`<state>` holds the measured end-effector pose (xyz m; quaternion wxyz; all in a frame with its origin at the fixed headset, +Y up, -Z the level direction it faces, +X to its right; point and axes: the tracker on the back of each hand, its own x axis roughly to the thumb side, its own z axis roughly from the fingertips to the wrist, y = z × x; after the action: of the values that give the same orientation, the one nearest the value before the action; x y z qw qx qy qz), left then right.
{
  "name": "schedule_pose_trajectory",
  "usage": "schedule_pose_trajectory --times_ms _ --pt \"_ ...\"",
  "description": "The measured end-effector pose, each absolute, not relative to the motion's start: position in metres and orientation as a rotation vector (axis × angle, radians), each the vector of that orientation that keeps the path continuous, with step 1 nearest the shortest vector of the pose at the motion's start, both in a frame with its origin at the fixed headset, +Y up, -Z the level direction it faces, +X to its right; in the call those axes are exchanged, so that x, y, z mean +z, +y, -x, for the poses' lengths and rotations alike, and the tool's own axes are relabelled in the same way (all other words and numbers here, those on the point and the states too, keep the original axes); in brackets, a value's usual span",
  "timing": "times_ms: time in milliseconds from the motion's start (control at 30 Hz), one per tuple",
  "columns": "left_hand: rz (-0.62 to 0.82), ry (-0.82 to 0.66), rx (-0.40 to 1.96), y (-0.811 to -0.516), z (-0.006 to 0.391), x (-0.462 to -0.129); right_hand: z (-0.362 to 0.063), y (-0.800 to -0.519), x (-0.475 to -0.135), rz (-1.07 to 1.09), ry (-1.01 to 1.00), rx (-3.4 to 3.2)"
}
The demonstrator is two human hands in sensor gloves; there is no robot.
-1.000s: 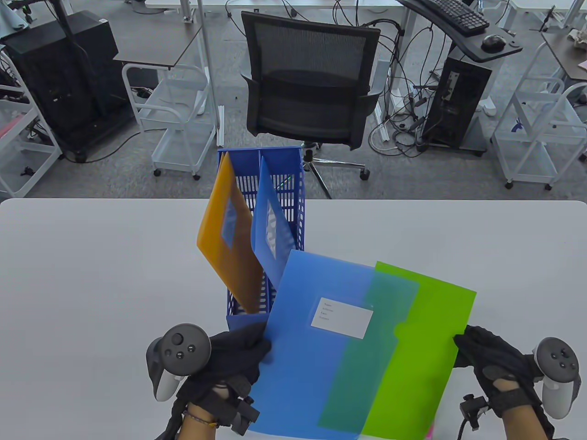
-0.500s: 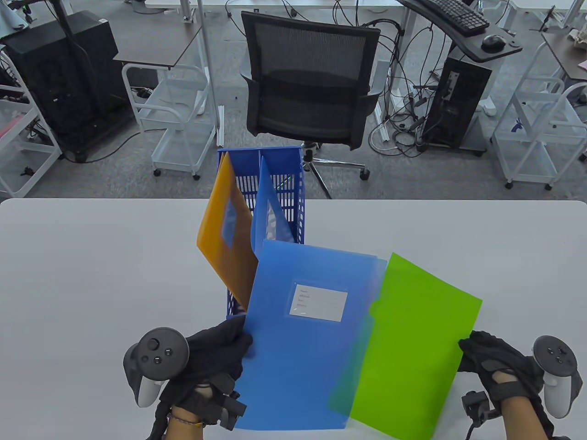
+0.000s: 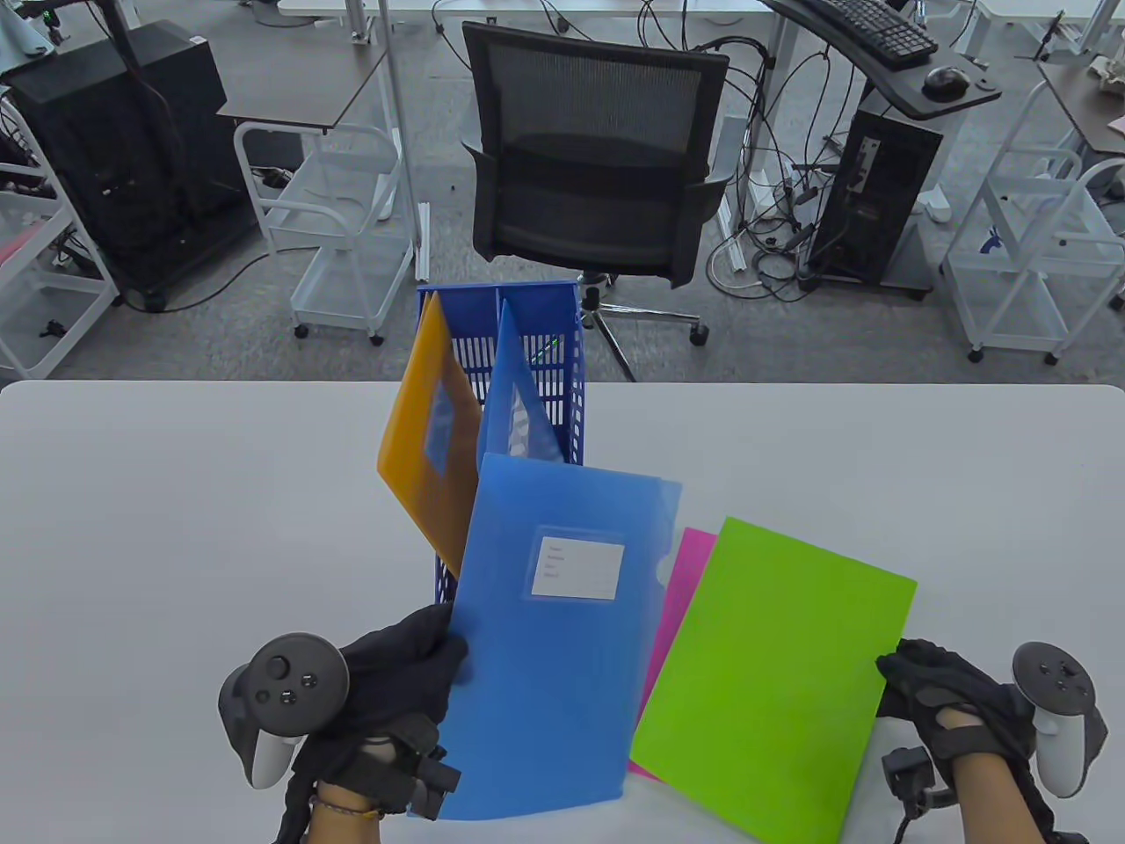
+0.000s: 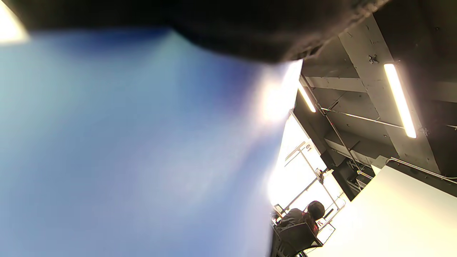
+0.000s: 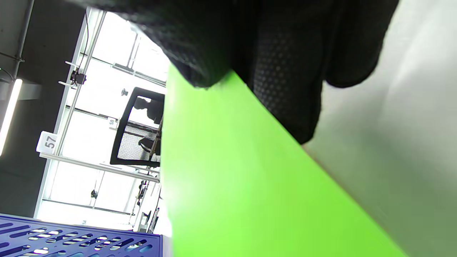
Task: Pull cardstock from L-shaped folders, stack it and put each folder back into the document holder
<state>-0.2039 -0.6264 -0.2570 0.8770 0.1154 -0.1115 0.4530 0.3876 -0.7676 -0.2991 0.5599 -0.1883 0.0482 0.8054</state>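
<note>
Looking down in the table view, the left hand [image 3: 400, 673] grips the lower left edge of a blue L-shaped folder [image 3: 554, 633], fingers curled round that edge, and holds it tilted above the white table [image 3: 176, 527]. The right hand [image 3: 945, 699] pinches the right edge of a green cardstock sheet [image 3: 773, 677], which is fully clear of the folder and just beside its right edge. A pink cardstock sheet [image 3: 677, 571] lies under the green one, showing in the gap between it and the folder. Behind the folder stands the blue document holder [image 3: 549, 352], partly hidden by it; an orange folder [image 3: 431, 457] and a second blue folder [image 3: 514, 413] lean out of its compartments. A black office chair [image 3: 598, 158] stands beyond the far table edge.

In the left wrist view, the blue folder's surface [image 4: 135, 150] fills most of the frame, blurred; a dark glove edge crosses the top. Ceiling light strips [image 4: 400, 100] and a seated person [image 4: 303, 217] show to the right.

In the right wrist view, gloved fingers [image 5: 285, 82] clamp the green sheet [image 5: 232, 185] from the top edge. The document holder's perforated wall [image 5: 71, 242] shows at bottom left, with the table surface [image 5: 410, 142] on the right.
</note>
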Motion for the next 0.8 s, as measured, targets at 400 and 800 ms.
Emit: schedule_pose_trajectory --times_ms 400,800 --pt "-0.288 -0.255 0.913 -0.62 0.195 -0.251 -0.382 -0.764 -0.297 0.46 0.093 1.921" --pt "-0.474 -0.299 1.008 -0.611 0.19 -0.24 -0.373 -0.732 -0.289 0.426 -0.135 2.253"
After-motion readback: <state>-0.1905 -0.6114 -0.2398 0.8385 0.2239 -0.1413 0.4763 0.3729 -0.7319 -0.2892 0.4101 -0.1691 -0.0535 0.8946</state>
